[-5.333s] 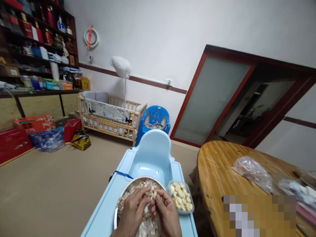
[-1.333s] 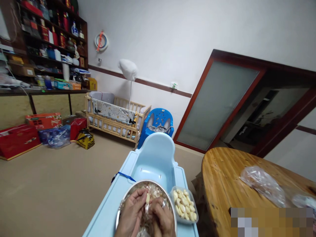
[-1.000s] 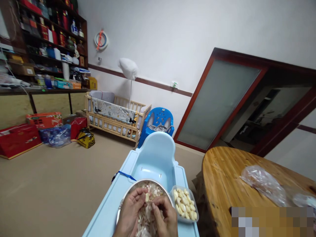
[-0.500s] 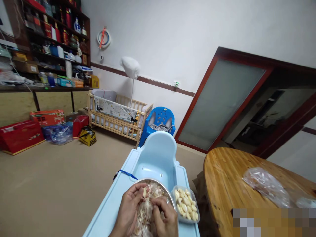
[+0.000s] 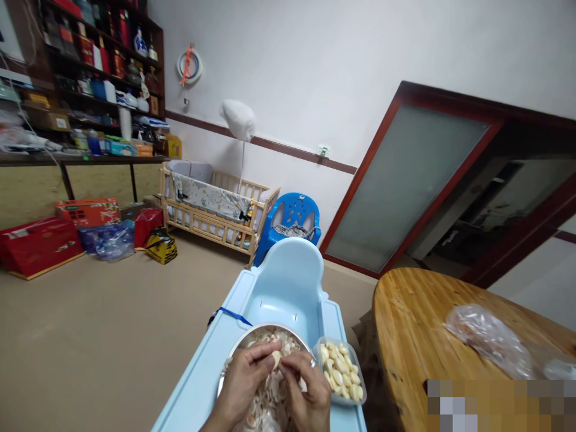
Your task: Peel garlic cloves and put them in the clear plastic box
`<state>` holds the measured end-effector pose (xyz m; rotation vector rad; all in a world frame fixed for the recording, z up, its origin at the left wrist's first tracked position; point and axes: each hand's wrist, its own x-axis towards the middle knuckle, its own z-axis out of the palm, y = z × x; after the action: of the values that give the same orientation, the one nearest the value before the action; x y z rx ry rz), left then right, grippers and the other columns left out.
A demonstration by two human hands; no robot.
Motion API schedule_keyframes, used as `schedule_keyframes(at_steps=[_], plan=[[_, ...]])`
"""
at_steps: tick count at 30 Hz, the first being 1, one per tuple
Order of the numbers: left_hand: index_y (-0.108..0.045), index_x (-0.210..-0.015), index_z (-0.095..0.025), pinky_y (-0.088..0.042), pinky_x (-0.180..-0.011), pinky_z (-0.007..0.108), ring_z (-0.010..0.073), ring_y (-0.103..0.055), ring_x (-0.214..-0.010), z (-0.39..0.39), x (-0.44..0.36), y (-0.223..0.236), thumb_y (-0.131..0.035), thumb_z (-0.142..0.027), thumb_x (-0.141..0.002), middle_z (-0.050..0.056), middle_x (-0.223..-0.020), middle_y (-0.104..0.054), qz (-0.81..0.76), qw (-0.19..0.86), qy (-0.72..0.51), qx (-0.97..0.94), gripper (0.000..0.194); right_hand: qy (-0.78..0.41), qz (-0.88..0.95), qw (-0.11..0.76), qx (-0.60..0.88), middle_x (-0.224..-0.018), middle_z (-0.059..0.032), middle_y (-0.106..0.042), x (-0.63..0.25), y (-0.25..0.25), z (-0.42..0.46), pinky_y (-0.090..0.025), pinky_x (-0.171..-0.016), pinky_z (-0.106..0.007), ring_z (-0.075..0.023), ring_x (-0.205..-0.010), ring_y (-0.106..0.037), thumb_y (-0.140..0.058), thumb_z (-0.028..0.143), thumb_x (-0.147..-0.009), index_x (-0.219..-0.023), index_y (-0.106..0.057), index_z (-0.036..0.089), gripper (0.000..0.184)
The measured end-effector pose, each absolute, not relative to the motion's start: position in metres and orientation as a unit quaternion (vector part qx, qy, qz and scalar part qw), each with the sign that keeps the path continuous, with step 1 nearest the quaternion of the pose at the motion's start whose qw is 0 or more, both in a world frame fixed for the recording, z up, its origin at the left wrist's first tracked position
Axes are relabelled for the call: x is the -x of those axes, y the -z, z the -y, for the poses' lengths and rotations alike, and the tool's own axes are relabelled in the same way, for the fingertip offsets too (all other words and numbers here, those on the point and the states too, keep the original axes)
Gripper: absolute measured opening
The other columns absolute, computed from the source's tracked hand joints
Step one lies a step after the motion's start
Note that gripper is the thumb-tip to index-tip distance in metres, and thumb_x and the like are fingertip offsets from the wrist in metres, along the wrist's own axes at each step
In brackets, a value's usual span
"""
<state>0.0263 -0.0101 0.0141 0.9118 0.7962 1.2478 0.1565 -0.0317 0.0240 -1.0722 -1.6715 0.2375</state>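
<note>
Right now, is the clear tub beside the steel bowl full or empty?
Not empty: peeled garlic cloves lie heaped across most of the clear plastic tub.

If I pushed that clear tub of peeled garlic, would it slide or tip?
The clear tub looks thin-walled and light, so it would probably slide on the smooth blue tray rather than tip, since it sits low and wide. With no lid visible, the loose peeled garlic cloves could shift and roll out if shoved hard.

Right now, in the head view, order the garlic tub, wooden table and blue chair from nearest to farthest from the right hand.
1. Garlic tub, beside the right hand.
2. Wooden table, farther right.
3. Blue chair, far ahead.
</note>
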Motion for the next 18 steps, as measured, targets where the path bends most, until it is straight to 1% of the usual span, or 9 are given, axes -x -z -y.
schedule_keyframes(at_steps=[4,8,11,15,18], plan=[[-0.074,-0.091,-0.018,-0.043,-0.090,0.039,0.0284,-0.062,-0.094,0.009,-0.025,-0.017,-0.072,-0.035,-0.067,0.012,-0.097,-0.071,-0.350,0.634,-0.539,-0.430,0.029,-0.117,0.710,0.536,0.442,-0.078,-0.0011,-0.066,-0.159,-0.025,0.030,-0.050,-0.063,-0.024,-0.0158,-0.070,-0.063,-0.054,0.008,-0.079,-0.087,-0.066,0.025,0.022],[-0.074,-0.090,-0.018,-0.043,-0.089,0.039,0.0281,-0.062,-0.093,0.006,-0.025,-0.017,-0.070,-0.037,-0.068,0.012,-0.097,-0.071,-0.356,0.634,-0.522,-0.446,0.029,-0.132,0.726,0.524,0.424,-0.072,-0.0001,-0.063,-0.162,-0.026,0.027,-0.048,-0.061,-0.022,-0.0143,-0.067,-0.060,-0.050,0.005,-0.078,-0.080,-0.063,0.023,0.022],[-0.074,-0.089,-0.018,-0.043,-0.087,0.038,0.0272,-0.062,-0.091,0.005,-0.024,-0.016,-0.069,-0.039,-0.068,0.010,-0.097,-0.071,-0.364,0.633,-0.505,-0.459,0.030,-0.119,0.741,0.515,0.414,-0.069,-0.0003,-0.060,-0.164,-0.025,0.025,-0.046,-0.058,-0.022,-0.0139,-0.064,-0.058,-0.046,0.003,-0.078,-0.077,-0.060,0.021,0.023],[-0.074,-0.089,-0.017,-0.046,-0.074,0.032,0.0228,-0.062,-0.079,0.005,-0.025,-0.016,-0.071,-0.040,-0.066,0.009,-0.088,-0.072,-0.361,0.652,-0.498,-0.443,0.033,-0.067,0.756,0.498,0.420,-0.068,-0.0012,-0.056,-0.166,-0.020,0.022,-0.045,-0.056,-0.022,-0.0146,-0.062,-0.056,-0.042,0.003,-0.078,-0.078,-0.058,0.021,0.024],[-0.075,-0.086,-0.017,-0.044,-0.064,0.026,0.0170,-0.059,-0.066,0.005,-0.027,-0.016,-0.075,-0.041,-0.062,0.006,-0.079,-0.072,-0.353,0.678,-0.499,-0.408,0.034,-0.034,0.764,0.487,0.422,-0.068,-0.0017,-0.055,-0.165,-0.019,0.021,-0.046,-0.056,-0.023,-0.0157,-0.063,-0.056,-0.040,0.004,-0.078,-0.078,-0.056,0.021,0.024]])
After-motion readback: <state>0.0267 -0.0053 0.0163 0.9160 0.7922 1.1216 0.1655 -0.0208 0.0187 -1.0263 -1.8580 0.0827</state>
